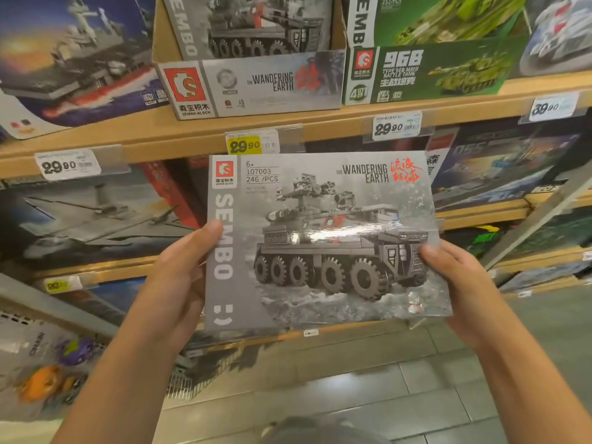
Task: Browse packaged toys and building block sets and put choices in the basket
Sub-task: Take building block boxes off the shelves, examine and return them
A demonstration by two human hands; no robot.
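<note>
Grey, glossy, film-wrapped cardboard, the building block box [323, 241] held before the shelves looks light, stiff and slippery, so the left hand [179, 270] and right hand [461, 283] pinch its side edges.

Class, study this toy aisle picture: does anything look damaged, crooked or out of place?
Nothing stands out. The grey Sembo box is intact, gripped by the left hand and right hand. Its slight tilt is simply how it's held.
</note>
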